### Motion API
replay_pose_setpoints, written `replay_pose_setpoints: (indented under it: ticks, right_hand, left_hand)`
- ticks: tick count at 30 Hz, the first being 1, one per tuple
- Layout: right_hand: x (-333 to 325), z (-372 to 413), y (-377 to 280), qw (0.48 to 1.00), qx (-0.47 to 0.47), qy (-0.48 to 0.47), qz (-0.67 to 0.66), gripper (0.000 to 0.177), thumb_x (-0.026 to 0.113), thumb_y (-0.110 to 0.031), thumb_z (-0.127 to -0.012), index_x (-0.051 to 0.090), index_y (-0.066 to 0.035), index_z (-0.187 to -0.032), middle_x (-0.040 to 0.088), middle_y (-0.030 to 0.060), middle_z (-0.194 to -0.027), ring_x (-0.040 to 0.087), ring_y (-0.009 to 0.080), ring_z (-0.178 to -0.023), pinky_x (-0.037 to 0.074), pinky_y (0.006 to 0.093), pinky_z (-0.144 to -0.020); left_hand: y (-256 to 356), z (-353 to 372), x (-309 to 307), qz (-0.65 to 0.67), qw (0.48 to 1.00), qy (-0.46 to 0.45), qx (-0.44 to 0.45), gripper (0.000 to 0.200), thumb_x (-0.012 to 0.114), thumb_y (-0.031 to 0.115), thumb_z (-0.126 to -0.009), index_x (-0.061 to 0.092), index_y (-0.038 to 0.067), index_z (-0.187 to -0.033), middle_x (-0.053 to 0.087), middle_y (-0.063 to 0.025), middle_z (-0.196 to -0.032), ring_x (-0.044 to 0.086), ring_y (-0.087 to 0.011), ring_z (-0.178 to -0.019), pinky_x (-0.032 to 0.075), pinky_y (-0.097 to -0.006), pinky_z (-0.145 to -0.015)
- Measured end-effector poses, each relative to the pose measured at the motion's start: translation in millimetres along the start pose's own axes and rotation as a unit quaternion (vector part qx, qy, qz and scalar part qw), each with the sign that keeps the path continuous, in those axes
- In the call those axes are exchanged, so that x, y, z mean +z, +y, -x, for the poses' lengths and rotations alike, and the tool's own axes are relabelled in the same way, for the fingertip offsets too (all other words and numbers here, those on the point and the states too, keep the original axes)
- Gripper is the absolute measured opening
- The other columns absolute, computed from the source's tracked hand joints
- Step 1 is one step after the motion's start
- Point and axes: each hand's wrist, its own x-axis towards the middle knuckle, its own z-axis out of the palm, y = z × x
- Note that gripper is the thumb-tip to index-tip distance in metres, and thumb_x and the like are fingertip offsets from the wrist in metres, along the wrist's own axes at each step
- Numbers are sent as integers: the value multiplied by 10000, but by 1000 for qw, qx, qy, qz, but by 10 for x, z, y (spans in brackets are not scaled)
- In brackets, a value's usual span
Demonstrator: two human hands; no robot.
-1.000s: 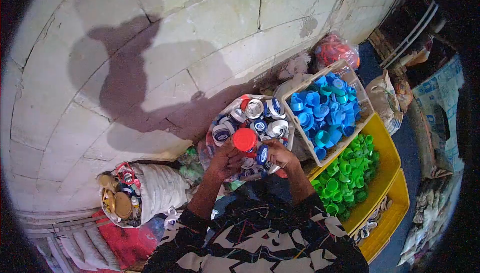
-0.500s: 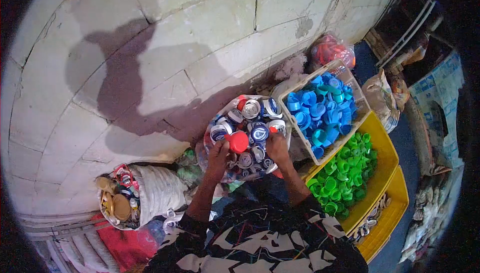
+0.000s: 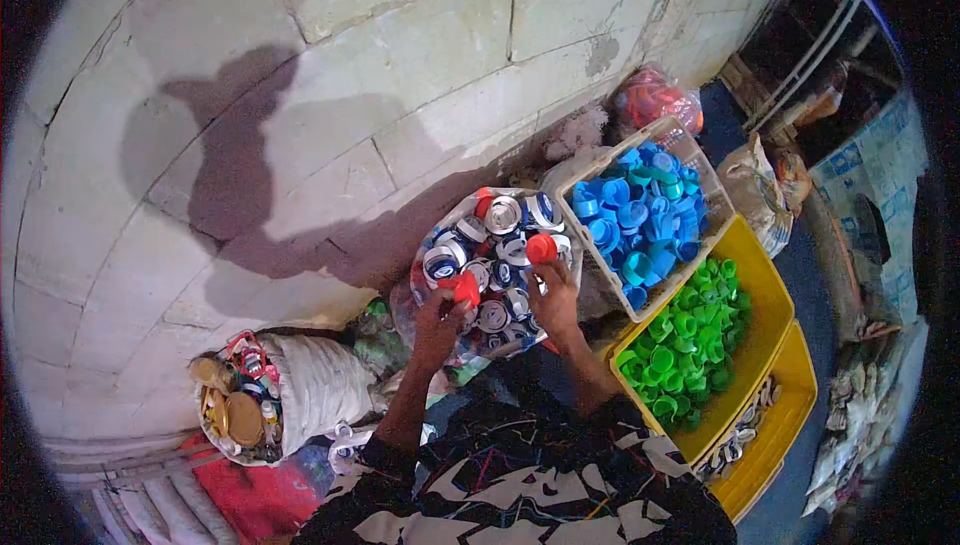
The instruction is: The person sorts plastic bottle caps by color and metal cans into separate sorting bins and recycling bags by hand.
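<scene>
A clear plastic bag (image 3: 400, 297) full of white, blue and silver lids (image 3: 493, 316) lies open in front of me. Over its left part, my left hand (image 3: 440, 317) is closed on a red cap (image 3: 463, 288). My right hand (image 3: 555, 297) is over the right part of the bag, its fingers closed at the lower edge of another red cap (image 3: 541, 248). A further red lid (image 3: 484, 201) shows at the bag's top edge.
On the right are a pale crate (image 3: 640, 319) of blue caps, a yellow bin (image 3: 768, 285) of green caps and another yellow bin (image 3: 797, 385). A white sack (image 3: 325, 385) of mixed lids stands left. The wall (image 3: 420, 55) rises behind.
The red cap at my right hand now shows fully above the fingers, where only a small part showed before. My left hand has tilted its red cap and moved slightly lower.
</scene>
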Motion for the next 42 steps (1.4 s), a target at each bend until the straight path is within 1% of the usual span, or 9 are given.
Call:
replay_pose_setpoints:
  ticks: [2, 5, 7, 13, 14, 24, 30, 37, 42]
  right_hand:
    - [-83, 75, -68, 1000, 11, 9, -4, 133, 681, -5, -757, 602, -18, -864, 609, 151, -869, 633, 323, -764, 509, 399, -649]
    - [-262, 248, -86, 997, 73, 1, 30, 223, 710, -44, -754, 564, -39, -922, 620, 161, -898, 630, 349, -780, 508, 414, -660]
    - [-394, 423, -73, 990, 139, -4, 30, 222, 697, -59, -766, 559, -42, -939, 621, 163, -890, 617, 369, -786, 496, 442, -667]
    - [-1136, 753, -196, 992, 61, 7, 106, 177, 624, -54, -784, 610, -64, -961, 594, 156, -836, 594, 370, -765, 497, 450, -660]
    - [-1261, 885, -161, 991, 87, -4, 98, 193, 618, -38, -768, 618, -59, -961, 600, 151, -845, 594, 365, -780, 499, 445, -682]
    - [-2488, 2031, 10, 954, 244, 96, 147, 332, 582, -55, -741, 632, -97, -1066, 602, 148, -1039, 580, 343, -964, 487, 422, -826]
    - [-3383, 2871, 172, 915, 280, 176, 231, 221, 630, -14, -746, 658, -70, -958, 605, 138, -936, 600, 320, -850, 493, 412, -721]
    - [-4337, 4112, 405, 864, 352, 259, 251, 263, 621, -42, -688, 613, -55, -952, 602, 145, -954, 580, 346, -871, 479, 427, -734]
    - [-4769, 4516, 316, 779, 402, 326, 353, 200, 608, -77, -729, 612, -82, -929, 621, 116, -906, 592, 327, -831, 472, 406, -706]
  left_hand:
    - [-239, 5, 28, 35, 999, -5, -5, 128, 638, 126, -862, 591, 31, -932, 591, -32, -801, 547, -120, -694, 442, -275, -615]
    - [-87, -16, 107, -150, 985, -25, 87, 128, 642, 106, -847, 586, 25, -928, 598, -79, -791, 573, -149, -693, 448, -294, -614]
    - [41, -4, 257, -148, 975, -59, 151, 113, 619, 50, -822, 595, 28, -930, 607, -136, -815, 599, -247, -707, 465, -336, -634]
    - [12, 59, 838, -245, 908, -131, 314, 205, 615, 6, -781, 647, 37, -980, 633, -164, -891, 604, -336, -796, 472, -417, -700]
    - [78, 130, 957, -264, 914, -157, 264, 180, 628, 25, -783, 670, 43, -957, 628, -155, -914, 599, -326, -825, 470, -427, -734]
    - [174, 769, 2433, -208, 842, -337, 366, 88, 659, 60, -786, 655, 39, -872, 609, -135, -851, 581, -346, -816, 471, -438, -717]
    - [237, 1591, 3558, -199, 787, -439, 385, 99, 609, 45, -837, 544, 33, -910, 633, -177, -834, 619, -382, -744, 485, -453, -629]
    - [360, 2783, 4841, -165, 695, -586, 382, 88, 571, 52, -874, 527, 44, -951, 633, -181, -861, 621, -390, -791, 495, -454, -636]
    - [426, 3311, 5423, -58, 610, -657, 440, 119, 609, 24, -809, 605, 31, -927, 634, -155, -855, 617, -352, -833, 497, -421, -724]
